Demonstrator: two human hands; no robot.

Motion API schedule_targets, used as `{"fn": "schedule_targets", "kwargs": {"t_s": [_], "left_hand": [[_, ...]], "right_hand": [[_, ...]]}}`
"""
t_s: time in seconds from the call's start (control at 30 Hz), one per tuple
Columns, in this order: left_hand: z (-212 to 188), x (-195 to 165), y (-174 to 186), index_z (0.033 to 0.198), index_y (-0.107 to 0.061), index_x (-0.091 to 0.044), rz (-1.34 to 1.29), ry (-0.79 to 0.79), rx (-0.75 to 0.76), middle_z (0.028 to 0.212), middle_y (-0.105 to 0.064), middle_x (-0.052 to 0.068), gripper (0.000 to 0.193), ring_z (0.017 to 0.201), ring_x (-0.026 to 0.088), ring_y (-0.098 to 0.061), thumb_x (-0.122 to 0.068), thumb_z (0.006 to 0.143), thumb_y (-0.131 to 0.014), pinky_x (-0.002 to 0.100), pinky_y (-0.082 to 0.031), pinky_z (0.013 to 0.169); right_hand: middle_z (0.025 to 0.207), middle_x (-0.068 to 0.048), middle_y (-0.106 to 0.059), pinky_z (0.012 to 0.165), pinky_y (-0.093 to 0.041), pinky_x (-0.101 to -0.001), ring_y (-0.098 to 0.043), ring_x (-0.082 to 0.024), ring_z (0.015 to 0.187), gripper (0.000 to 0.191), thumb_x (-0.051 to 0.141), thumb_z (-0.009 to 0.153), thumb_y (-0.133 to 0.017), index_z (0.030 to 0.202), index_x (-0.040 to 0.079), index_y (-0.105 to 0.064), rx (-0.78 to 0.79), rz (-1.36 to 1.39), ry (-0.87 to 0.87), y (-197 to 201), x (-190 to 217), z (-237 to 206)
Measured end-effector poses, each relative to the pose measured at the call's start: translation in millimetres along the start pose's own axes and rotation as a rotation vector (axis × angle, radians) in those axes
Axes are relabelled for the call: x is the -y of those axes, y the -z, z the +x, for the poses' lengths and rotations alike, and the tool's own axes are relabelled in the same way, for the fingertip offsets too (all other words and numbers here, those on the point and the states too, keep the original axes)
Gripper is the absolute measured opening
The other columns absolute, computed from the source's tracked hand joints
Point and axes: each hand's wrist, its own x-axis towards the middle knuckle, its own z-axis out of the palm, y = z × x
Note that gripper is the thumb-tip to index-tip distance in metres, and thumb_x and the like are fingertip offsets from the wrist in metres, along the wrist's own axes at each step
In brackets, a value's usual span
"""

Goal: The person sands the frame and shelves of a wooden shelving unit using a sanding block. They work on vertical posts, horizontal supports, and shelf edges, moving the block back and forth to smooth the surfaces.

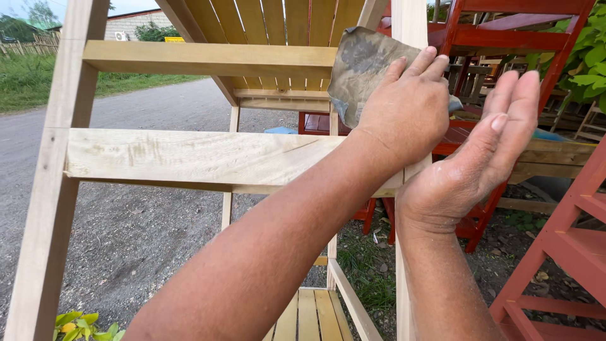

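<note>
I see unpainted frame (pixel 189 158) at left: stiff, rigid timber, probably rough. Sandpaper (pixel 360 66) at centre, against upright (pixel 409 25): thin, floppy, light (best pinched flat by edge). Left hand (pixel 407 110) fingers press sheet onto wood. Right hand (pixel 483 158) open, fingers straight, holding nothing, just right of upright. Sheet's right part hidden behind left hand; frame's feet cut off.

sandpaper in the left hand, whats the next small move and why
Probably a short stroke down the pale upright post. The left hand presses the worn grey sandpaper against that bare post near the unpainted crossbar, while the right hand is open beside it, holding nothing. The sheet looks placed to rub rather than to lift away.
</note>
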Motion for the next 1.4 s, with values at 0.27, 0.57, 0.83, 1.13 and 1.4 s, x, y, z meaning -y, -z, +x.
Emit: {"fn": "schedule_targets", "kwargs": {"t_s": [0.27,0.57,0.83,1.13,1.4], "left_hand": [[56,31,-19,0.109,-0.075,-0.007,0.03,0.135,0.043,0.144,-0.058,0.009,0.032,0.145,0.028,-0.043,-0.019,0.089,-0.052,0.051,-0.033,0.12],[-41,-27,11,0.104,-0.076,-0.001,-0.065,0.019,0.074,0.147,-0.056,0.016,0.035,0.147,0.029,-0.041,-0.022,0.085,-0.056,0.05,-0.03,0.122],[8,4,-8,0.108,-0.076,-0.005,-0.052,0.098,0.005,0.147,-0.056,0.012,0.035,0.146,0.03,-0.041,-0.015,0.085,-0.052,0.05,-0.029,0.121],[-83,-48,40,0.121,-0.072,-0.001,-0.159,-0.043,0.161,0.15,-0.055,0.015,0.044,0.148,0.029,-0.041,-0.022,0.087,-0.054,0.051,-0.028,0.125],[-71,-43,33,0.135,-0.065,-0.001,-0.117,0.042,0.07,0.157,-0.052,0.013,0.048,0.155,0.028,-0.038,-0.018,0.091,-0.055,0.047,-0.025,0.129]], "right_hand": [[0.175,-0.027,-0.026,0.141,-0.012,-0.0437,-0.021,-0.034,0.164,0.058,0.038,0.125,-0.032,0.166,-0.002,-0.024,-0.016,0.134,-0.128,8,-9,1],[0.177,-0.026,-0.019,0.14,-0.004,-0.046,-0.011,-0.033,0.169,0.07,0.048,0.12,-0.029,0.167,-0.003,-0.017,0.044,0.226,-0.193,23,5,-4],[0.173,-0.028,-0.027,0.141,-0.009,-0.0446,-0.019,-0.033,0.168,0.07,0.048,0.119,-0.034,0.163,-0.006,-0.027,0.017,0.114,-0.133,17,14,-12],[0.175,-0.028,-0.015,0.139,-0.002,-0.0467,-0.008,-0.033,0.168,0.072,0.048,0.118,-0.032,0.164,-0.004,-0.017,0.049,0.147,-0.18,34,28,-32],[0.173,-0.028,-0.022,0.14,-0.007,-0.0453,-0.013,-0.033,0.167,0.067,0.046,0.12,-0.035,0.162,-0.006,-0.026,0.062,0.078,-0.138,30,21,-17]]}}
